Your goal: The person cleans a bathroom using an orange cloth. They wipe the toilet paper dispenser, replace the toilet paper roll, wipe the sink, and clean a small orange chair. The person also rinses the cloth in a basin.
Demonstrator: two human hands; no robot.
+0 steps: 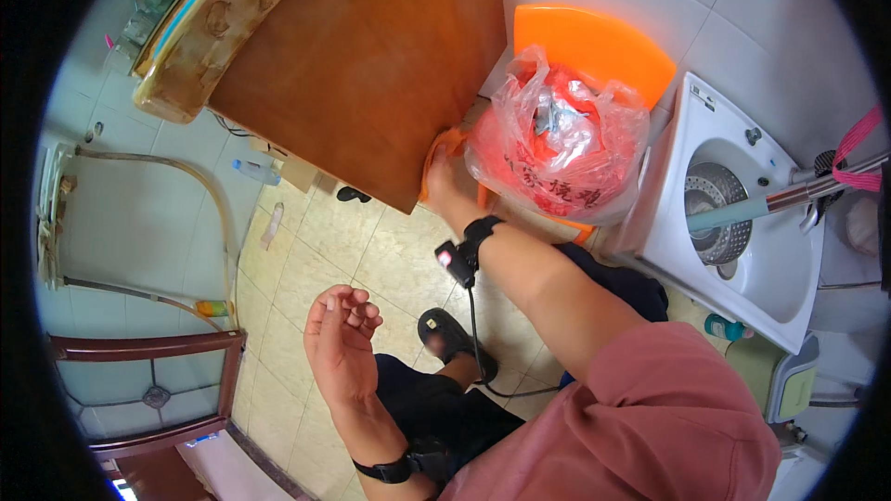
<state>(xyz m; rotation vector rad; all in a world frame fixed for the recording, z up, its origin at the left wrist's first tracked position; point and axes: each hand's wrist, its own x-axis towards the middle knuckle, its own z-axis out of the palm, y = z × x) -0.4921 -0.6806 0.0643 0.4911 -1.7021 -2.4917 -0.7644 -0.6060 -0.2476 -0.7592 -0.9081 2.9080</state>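
My right hand point(440, 177) reaches forward and grips an orange cloth point(451, 139). The cloth lies against the edge of a brown wooden panel point(362, 76), near its lower corner; the hand covers part of it. Above the floor on the left, my left hand point(342, 344) is raised with its fingers loosely curled and nothing in them. A black strap with a small device sits on each wrist. Beside my right hand, a red and clear plastic bag point(557, 153) bearing writing rests on an orange plastic chair point(592, 42).
To the right stands a white washbasin point(773, 278) with a perforated metal basket point(720, 202) and a pole point(786, 202) across it. A plastic bottle point(255, 171) and cardboard box point(298, 174) are left of the panel. A framed glass door point(150, 390) stands at lower left.
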